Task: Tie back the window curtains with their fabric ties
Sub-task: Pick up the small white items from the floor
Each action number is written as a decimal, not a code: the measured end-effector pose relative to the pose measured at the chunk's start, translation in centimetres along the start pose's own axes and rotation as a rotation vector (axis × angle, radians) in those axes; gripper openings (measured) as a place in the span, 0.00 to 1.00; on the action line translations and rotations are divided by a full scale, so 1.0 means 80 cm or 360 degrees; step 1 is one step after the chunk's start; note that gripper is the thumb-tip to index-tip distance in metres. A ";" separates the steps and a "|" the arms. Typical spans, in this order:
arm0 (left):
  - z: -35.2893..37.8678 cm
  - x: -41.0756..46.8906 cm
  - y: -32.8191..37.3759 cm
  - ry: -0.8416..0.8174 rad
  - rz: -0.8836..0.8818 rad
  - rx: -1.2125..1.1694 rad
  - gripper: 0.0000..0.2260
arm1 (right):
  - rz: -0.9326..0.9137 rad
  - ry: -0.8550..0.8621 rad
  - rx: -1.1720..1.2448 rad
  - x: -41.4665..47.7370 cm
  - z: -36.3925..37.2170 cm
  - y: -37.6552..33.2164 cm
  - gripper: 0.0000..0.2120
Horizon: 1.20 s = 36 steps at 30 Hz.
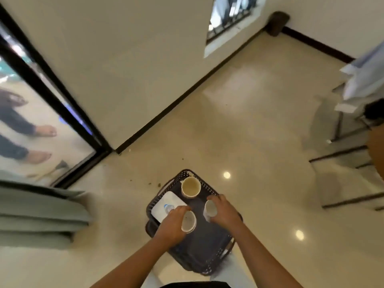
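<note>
So the curtain [37, 217] is way off at the lower left, grey-green pleats bunched up on the floor side of the glass door [52, 113], well apart from both hands. I can't spot a fabric tie anywhere.

My guess is it'll handle like any drape: soft, floppy, not heavy, and it slumps if you only grab one fold. I'd sweep the whole bundle of pleats together around the middle and loop the tie there, not down at the hem.

Right now neither hand is free for that, though. The left hand [172, 223] has its fingers curled round a paper cup [189, 221], tipped on its side. The right hand [223, 210] is wrapped around a second cup [209, 208], also tilted. Both are over a dark tray [199, 246] with a perforated rim. It also holds a big cup [190, 187] standing upright and a small bottle [169, 207] lying on something white. Cups need to go down first, I reckon.
</note>
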State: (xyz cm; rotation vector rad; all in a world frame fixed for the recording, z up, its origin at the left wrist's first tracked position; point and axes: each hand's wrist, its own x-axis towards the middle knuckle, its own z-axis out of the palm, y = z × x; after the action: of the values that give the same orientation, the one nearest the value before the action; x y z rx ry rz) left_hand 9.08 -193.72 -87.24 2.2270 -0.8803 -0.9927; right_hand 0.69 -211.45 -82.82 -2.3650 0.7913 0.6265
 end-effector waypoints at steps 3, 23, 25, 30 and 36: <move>0.053 0.023 0.007 0.0098 -0.0279 0.0011 0.27 | -0.0322 -0.0226 -0.0281 0.061 -0.004 0.039 0.28; 0.225 0.003 0.016 0.0193 -0.0783 0.0405 0.44 | -0.1250 -0.0691 -0.0992 0.133 0.060 0.122 0.31; 0.227 -0.001 0.028 0.0383 -0.0977 0.0291 0.47 | -0.1267 -0.0678 -0.0974 0.133 0.066 0.136 0.33; 0.242 0.004 0.045 0.0576 -0.1247 0.0318 0.48 | -0.0913 -0.0484 -0.0632 0.116 0.074 0.160 0.47; 0.245 0.021 0.040 0.0708 -0.1302 0.0181 0.38 | -0.0595 -0.0422 -0.0472 0.114 0.087 0.153 0.46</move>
State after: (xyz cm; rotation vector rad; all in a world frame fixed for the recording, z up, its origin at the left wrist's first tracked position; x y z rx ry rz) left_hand -6.56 -201.07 -97.12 2.8038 0.2116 -0.7023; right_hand -2.49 -218.70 -97.56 -2.5263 0.1388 0.9170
